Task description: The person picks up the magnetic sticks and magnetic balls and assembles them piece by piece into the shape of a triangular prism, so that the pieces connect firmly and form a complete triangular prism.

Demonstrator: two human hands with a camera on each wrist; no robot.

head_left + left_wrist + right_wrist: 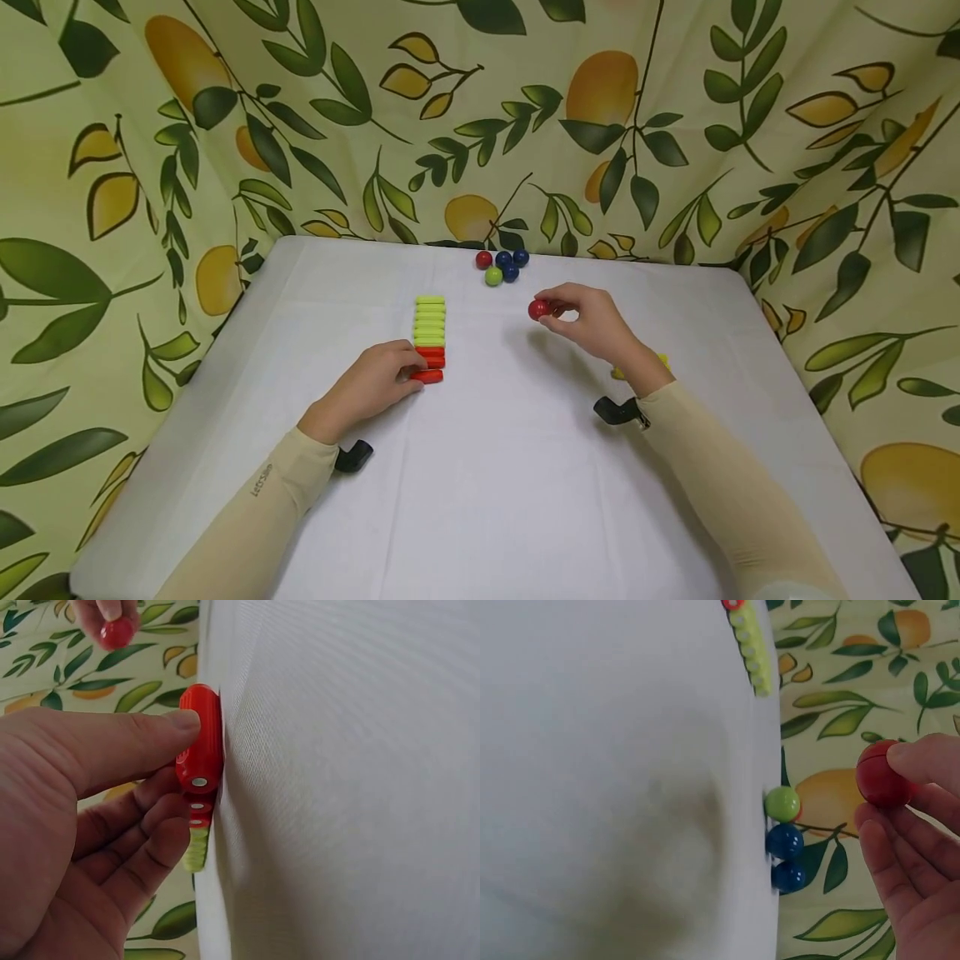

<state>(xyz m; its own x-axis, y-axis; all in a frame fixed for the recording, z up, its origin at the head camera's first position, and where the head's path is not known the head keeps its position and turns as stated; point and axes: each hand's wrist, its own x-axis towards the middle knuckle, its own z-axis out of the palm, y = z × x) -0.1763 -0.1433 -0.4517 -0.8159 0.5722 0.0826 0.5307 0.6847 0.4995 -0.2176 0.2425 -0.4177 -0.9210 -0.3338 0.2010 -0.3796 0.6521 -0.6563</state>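
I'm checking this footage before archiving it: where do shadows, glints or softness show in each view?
Head: a soft shadow from the right hand and forearm on the white table; left wrist: a shaded patch on the cloth beside the red stick, its weave clearly visible; right wrist: a blurry-edged dark shadow on the table, small glints on the blue balls.

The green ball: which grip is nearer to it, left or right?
Right. The right grip, holding a red ball, is right of the green ball and nearer the person; the left grip, pinching a red stick, is farther, to its left.
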